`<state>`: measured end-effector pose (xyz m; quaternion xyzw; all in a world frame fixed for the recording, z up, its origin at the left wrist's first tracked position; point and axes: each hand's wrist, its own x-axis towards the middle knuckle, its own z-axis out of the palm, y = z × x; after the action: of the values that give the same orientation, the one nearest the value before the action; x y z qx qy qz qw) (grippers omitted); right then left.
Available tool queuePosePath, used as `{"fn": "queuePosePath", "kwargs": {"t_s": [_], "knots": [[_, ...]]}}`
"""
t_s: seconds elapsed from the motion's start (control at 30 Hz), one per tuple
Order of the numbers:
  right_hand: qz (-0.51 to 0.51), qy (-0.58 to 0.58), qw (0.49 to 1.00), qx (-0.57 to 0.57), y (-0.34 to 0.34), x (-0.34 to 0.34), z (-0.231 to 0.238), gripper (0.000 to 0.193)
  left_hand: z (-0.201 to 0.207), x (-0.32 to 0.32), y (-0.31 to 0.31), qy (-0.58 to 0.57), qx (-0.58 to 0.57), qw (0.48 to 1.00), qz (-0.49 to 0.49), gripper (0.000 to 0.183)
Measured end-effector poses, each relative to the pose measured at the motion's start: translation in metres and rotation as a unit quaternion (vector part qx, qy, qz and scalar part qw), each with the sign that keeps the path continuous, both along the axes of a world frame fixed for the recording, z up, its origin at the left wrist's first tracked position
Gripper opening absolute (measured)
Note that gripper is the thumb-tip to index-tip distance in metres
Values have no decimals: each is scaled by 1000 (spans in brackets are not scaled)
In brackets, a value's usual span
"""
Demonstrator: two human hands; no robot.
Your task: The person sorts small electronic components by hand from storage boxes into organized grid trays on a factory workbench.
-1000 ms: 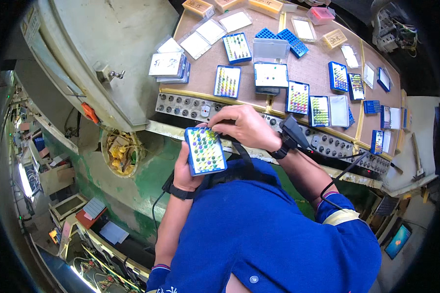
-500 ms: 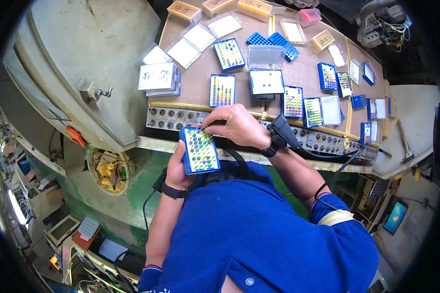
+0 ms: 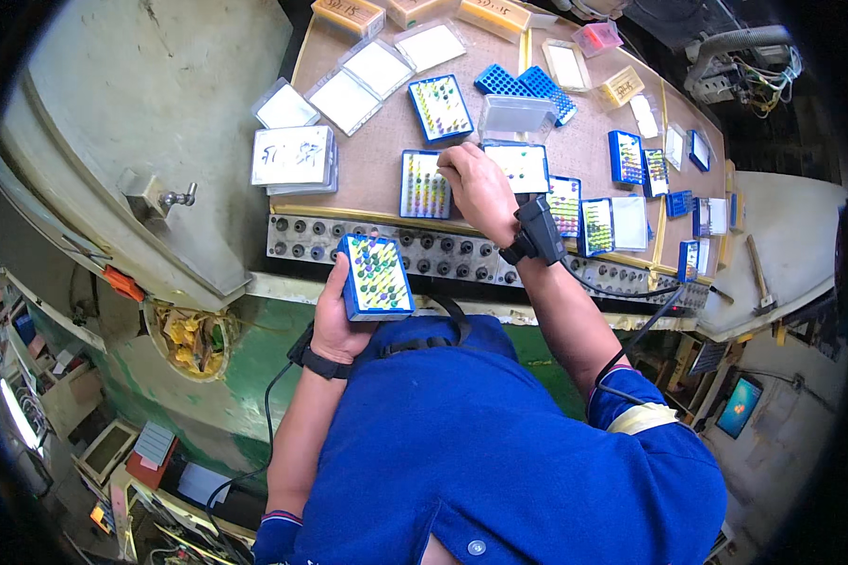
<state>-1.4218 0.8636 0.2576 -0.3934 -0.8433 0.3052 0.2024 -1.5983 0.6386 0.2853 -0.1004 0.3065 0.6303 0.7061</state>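
Note:
My left hand [image 3: 337,318] grips a blue box [image 3: 377,275] by its left side and underneath. Rows of small upright pieces with green, yellow and purple collars fill it; they look like small drill bits. Over the worktable, my right hand [image 3: 481,191] reaches to another blue-rimmed box [image 3: 426,186] with rows of similar pieces. Thumb and fingers are pinched at that box's upper right corner; whatever they hold is too small to make out. Just right of the hand stands a box with a raised clear lid [image 3: 516,119] and only a few pieces in its white top.
A metal rail with round holes [image 3: 443,247] runs along the table's front edge. Stacked white-topped cases [image 3: 294,158] stand at left, blue perforated racks [image 3: 528,87] at the back. More bit boxes [image 3: 595,226] sit at right. A hammer [image 3: 759,275] lies on the far-right surface.
My right hand has left the held box and moved up and right to the box on the table. My left hand keeps the blue box at nearly the same place.

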Motion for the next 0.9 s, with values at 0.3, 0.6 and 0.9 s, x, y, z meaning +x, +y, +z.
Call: {"fn": "queuePosePath", "kwargs": {"t_s": [0.3,0.6,0.9], "knots": [[24,-43,998,32,-1,-1,-2,8,-9,2,-3,-3,-1,1000,11,67],[10,-42,998,45,1,4,-3,14,-8,1,-5,-5,-5,1000,28,69],[25,-47,997,61,-9,7,-3,12,-8,2,-8,-7,-9,999,49,73]]}}
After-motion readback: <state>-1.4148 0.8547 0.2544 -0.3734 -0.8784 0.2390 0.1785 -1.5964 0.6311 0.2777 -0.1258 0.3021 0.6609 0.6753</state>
